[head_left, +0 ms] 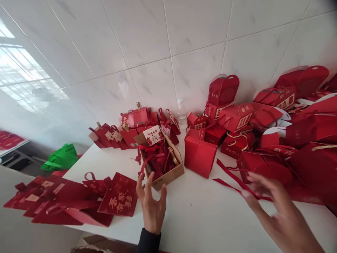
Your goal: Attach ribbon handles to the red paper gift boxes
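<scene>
My left hand [152,207] is raised over the white table with its fingers spread and nothing in them. Just beyond it stands an open cardboard box [168,178] filled with dark red ribbons [158,160] and a printed card [153,135]. At the right, my right hand [281,207] has thumb and fingers apart. A loose red ribbon [229,174] with two free ends passes between them; whether the thumb touches it I cannot tell. Beyond the ribbon, red gift boxes [273,172] sit close to the fingertips. A plain-faced red box [200,158] stands upright between the hands.
Many red gift boxes [237,117] are heaped along the right. Flat red gift bags [118,195] overlap at the table's left edge, and small bags [131,137] stand near the tiled wall. A clear bottle [181,114] stands behind. A green bag [61,157] lies beyond the table.
</scene>
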{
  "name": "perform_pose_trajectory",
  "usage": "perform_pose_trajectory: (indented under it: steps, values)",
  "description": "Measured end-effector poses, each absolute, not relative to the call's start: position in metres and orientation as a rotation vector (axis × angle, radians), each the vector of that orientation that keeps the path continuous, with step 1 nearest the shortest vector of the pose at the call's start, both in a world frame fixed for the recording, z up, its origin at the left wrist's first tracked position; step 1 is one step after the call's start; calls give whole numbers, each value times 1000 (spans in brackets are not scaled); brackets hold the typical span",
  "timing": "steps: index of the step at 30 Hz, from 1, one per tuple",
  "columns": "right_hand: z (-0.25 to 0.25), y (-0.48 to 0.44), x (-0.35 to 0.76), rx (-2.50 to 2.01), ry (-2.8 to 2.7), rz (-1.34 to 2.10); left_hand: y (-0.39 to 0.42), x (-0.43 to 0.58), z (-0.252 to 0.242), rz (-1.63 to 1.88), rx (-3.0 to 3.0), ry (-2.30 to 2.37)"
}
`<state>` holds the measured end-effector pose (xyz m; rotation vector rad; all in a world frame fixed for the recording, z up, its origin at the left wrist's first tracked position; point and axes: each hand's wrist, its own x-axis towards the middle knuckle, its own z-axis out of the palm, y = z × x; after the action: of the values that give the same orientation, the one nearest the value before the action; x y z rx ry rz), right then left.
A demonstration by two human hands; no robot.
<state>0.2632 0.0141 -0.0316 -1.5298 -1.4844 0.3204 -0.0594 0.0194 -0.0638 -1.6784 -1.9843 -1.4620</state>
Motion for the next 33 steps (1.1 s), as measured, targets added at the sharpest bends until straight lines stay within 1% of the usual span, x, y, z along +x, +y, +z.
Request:
perform_pose_trajectory:
  steps: [3, 5, 8, 13, 17, 21, 28, 33]
  values:
    - [-24, 51, 231, -1469, -1452, 539, 26, -61, -64, -1436, -1699, -1996]
    - [-25, 59, 213, -1482, -1384, 614, 22, -59, -65, -1434, -1644, -2001]
    - [-34, 50, 189, -1471, -1393, 726, 6, -46, -65, -1421, -1565, -1999]
    - [-47, 26, 155, -1326, -1607, 1163, -15, -14, -68, -1465, -1393, -2048]
    - [-47, 22, 140, -1267, -1629, 1345, -15, 3, -68, -1545, -1406, -2042]
    - [-40, 16, 138, -1236, -1606, 1408, -15, 20, -65, -1560, -1431, -1995]
    - [-28, 12, 141, -1429, -1253, 1503, -34, 44, -74, -1561, -1477, -1904]
    - [-41, 18, 152, -1510, -1157, 1449, -47, 62, -83, -1630, -1499, -1890]
